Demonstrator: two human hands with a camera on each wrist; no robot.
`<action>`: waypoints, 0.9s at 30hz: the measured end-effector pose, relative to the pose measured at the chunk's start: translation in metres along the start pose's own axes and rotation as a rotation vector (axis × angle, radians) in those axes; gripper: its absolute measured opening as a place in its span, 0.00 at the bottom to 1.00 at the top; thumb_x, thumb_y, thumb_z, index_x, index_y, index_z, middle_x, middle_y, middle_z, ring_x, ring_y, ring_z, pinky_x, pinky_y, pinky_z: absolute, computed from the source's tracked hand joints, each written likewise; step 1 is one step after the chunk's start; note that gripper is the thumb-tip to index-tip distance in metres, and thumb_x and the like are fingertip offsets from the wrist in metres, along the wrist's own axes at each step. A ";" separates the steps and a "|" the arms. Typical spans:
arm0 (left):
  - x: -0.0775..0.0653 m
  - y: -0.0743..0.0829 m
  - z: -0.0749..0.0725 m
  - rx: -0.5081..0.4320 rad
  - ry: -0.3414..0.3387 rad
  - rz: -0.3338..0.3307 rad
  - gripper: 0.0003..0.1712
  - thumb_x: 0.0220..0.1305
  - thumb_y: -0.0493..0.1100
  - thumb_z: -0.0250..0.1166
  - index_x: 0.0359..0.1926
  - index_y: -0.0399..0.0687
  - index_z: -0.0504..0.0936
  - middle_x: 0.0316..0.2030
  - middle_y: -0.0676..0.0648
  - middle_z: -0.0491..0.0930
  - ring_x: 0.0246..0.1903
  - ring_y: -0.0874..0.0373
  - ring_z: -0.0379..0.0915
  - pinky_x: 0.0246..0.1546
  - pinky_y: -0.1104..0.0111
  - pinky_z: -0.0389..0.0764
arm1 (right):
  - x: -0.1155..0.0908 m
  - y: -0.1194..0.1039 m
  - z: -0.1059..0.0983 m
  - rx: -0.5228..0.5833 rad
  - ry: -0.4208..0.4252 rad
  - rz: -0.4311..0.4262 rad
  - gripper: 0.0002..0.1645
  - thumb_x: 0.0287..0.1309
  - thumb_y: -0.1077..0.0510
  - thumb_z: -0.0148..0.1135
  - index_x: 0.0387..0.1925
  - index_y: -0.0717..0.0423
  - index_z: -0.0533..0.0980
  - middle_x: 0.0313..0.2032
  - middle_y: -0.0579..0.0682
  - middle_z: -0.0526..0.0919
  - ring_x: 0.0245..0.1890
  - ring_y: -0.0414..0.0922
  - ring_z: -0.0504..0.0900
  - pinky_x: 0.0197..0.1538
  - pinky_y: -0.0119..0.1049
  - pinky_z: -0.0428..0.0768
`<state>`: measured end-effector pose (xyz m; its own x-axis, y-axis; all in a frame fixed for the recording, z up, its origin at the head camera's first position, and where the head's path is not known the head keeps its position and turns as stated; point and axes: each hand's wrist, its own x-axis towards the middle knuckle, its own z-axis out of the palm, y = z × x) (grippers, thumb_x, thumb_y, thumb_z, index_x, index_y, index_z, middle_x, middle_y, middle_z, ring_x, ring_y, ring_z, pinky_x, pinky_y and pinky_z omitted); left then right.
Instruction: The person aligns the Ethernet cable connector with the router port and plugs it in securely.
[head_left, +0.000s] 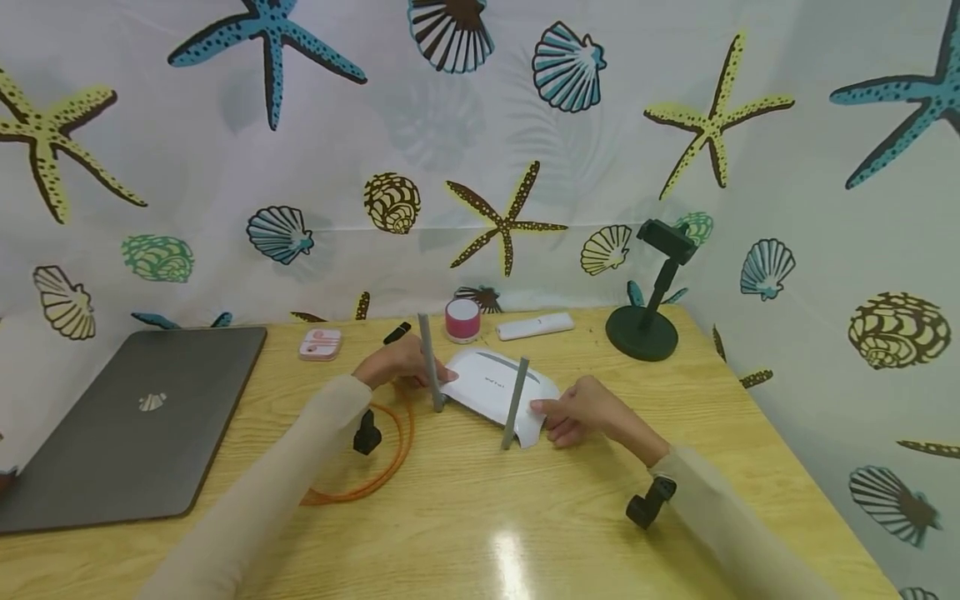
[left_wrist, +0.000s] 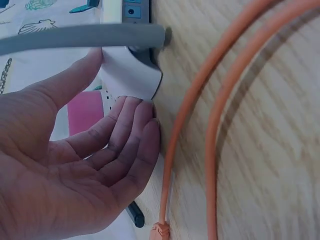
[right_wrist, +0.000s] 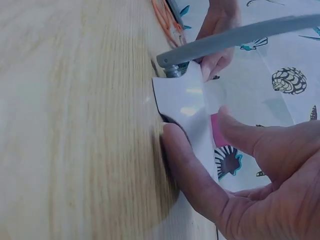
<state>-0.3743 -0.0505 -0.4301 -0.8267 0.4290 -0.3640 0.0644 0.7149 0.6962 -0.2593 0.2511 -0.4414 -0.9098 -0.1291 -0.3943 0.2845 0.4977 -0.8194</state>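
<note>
“White router, two grey antennas at its near edge, sits between two bare hands above a wooden table. The left hand pinches one end, thumb on top, fingers beneath; the right hand grips the other, index finger tucked under the rim.”

“Which step is that?”

“Taking hold and settling its position, by the look of it. Whether the underside rests on the wood or is just clear of it, I cannot tell.”

“And the next move?”

“It probably calls for both hands to travel together, the left hand minding the antenna beside it and the orange cable looped on its near side.”

“Any containers about?”

“Two possibles. To the left of the left hand lies a small pink case, with what look like earphones inside. Beyond the left hand, a little to its right, stands a pink cylinder with a pale top. Container or not, no opening shows, so its contents, if any, go unreported.”
</note>
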 end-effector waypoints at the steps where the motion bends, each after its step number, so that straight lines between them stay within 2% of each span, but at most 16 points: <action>1: -0.002 0.001 0.000 0.002 0.004 -0.018 0.18 0.56 0.54 0.73 0.27 0.42 0.88 0.18 0.48 0.80 0.22 0.58 0.70 0.27 0.70 0.69 | 0.003 -0.001 0.000 -0.008 0.020 0.005 0.26 0.57 0.47 0.70 0.29 0.71 0.82 0.25 0.61 0.88 0.22 0.47 0.88 0.30 0.39 0.86; 3: -0.005 0.002 0.001 0.017 0.013 -0.048 0.21 0.55 0.56 0.73 0.25 0.41 0.87 0.21 0.46 0.84 0.23 0.58 0.75 0.30 0.69 0.76 | 0.009 -0.005 -0.003 -0.055 0.057 -0.006 0.24 0.57 0.50 0.70 0.27 0.71 0.82 0.24 0.61 0.87 0.22 0.48 0.88 0.30 0.38 0.86; 5: -0.010 0.004 0.003 0.043 0.008 -0.066 0.23 0.56 0.57 0.73 0.25 0.39 0.86 0.22 0.45 0.84 0.22 0.58 0.76 0.31 0.67 0.80 | 0.017 -0.011 -0.007 -0.141 0.098 -0.018 0.23 0.56 0.51 0.71 0.25 0.71 0.81 0.23 0.60 0.87 0.21 0.47 0.87 0.30 0.35 0.85; 9: -0.019 0.006 0.010 0.096 0.020 -0.056 0.24 0.58 0.56 0.71 0.25 0.37 0.85 0.21 0.44 0.84 0.20 0.58 0.76 0.30 0.66 0.82 | 0.035 -0.026 -0.014 -0.296 0.135 -0.008 0.24 0.52 0.48 0.74 0.26 0.69 0.82 0.24 0.58 0.88 0.22 0.44 0.87 0.30 0.30 0.82; 14: -0.027 0.007 0.019 0.155 0.037 -0.012 0.24 0.59 0.56 0.70 0.25 0.36 0.86 0.23 0.40 0.86 0.20 0.56 0.79 0.29 0.65 0.83 | 0.049 -0.033 -0.013 -0.294 0.085 0.069 0.20 0.54 0.48 0.73 0.26 0.63 0.82 0.26 0.57 0.88 0.24 0.42 0.86 0.32 0.34 0.85; 19: -0.028 0.005 0.019 0.169 0.052 -0.044 0.23 0.59 0.56 0.70 0.26 0.37 0.85 0.24 0.39 0.86 0.20 0.57 0.78 0.27 0.67 0.81 | 0.050 -0.038 -0.004 -0.363 0.029 0.065 0.23 0.55 0.41 0.70 0.23 0.57 0.79 0.21 0.50 0.83 0.21 0.41 0.82 0.31 0.36 0.85; 21: -0.027 0.005 0.018 0.186 0.050 -0.043 0.23 0.59 0.56 0.70 0.26 0.38 0.85 0.24 0.40 0.86 0.19 0.59 0.75 0.25 0.68 0.79 | 0.049 -0.041 -0.001 -0.398 0.035 0.045 0.25 0.55 0.39 0.70 0.24 0.57 0.79 0.20 0.50 0.82 0.20 0.42 0.82 0.31 0.37 0.85; 27: -0.026 0.008 0.016 0.181 0.030 -0.014 0.23 0.61 0.55 0.69 0.26 0.37 0.84 0.23 0.40 0.84 0.19 0.59 0.71 0.24 0.70 0.75 | 0.049 -0.046 0.000 -0.396 0.077 0.046 0.26 0.56 0.41 0.70 0.31 0.63 0.79 0.22 0.55 0.86 0.23 0.46 0.87 0.33 0.40 0.87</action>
<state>-0.3434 -0.0471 -0.4254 -0.8446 0.4033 -0.3522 0.1502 0.8098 0.5671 -0.3169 0.2216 -0.4232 -0.9231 -0.0424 -0.3821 0.2005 0.7950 -0.5726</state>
